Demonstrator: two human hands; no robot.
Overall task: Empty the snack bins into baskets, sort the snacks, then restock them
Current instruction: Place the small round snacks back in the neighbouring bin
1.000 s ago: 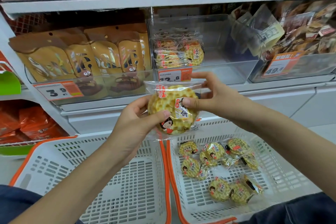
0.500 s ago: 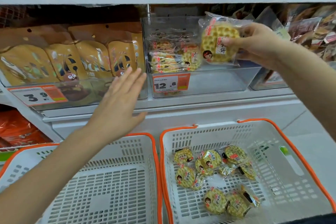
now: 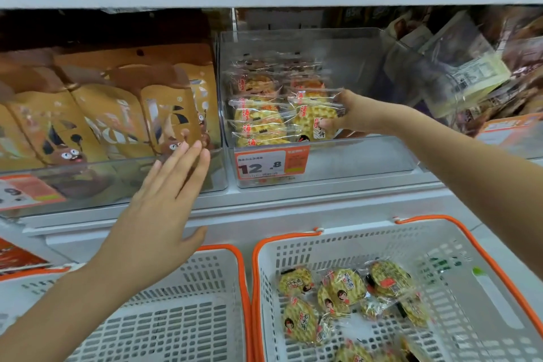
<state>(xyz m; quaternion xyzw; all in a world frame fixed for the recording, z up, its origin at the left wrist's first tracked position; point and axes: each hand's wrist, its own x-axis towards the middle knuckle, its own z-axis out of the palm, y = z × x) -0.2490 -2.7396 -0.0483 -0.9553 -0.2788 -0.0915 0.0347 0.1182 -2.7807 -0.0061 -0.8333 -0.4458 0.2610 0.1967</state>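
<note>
Nearest the camera stand two white baskets with orange rims, side by side below the shelf. The left basket shows only bare mesh in the part in view; the right basket holds a loose pile of wrapped waffle cookies, some overlapping.

Above the left basket, the left hand hovers flat, fingers straight and together, grasping nothing; its fingertips lie in front of the clear bin of brown snack pouches, though contact cannot be confirmed.

Farther back, on the shelf, the right hand reaches into the clear snack bin marked by an orange price tag. It pinches one cookie packet, thumb on the front face, the remaining fingers hidden behind the wrapper. The packet stands on edge just beside a stack of like packets at the bin's left.

Judged step: restocking, with one packet being seated in the bin and several left in the right basket. The next move likely calls for letting go once the packet rests stably against the stack, then reaching down to the right basket for another. Slippery wrappers may let an upright packet topple forward.
</note>
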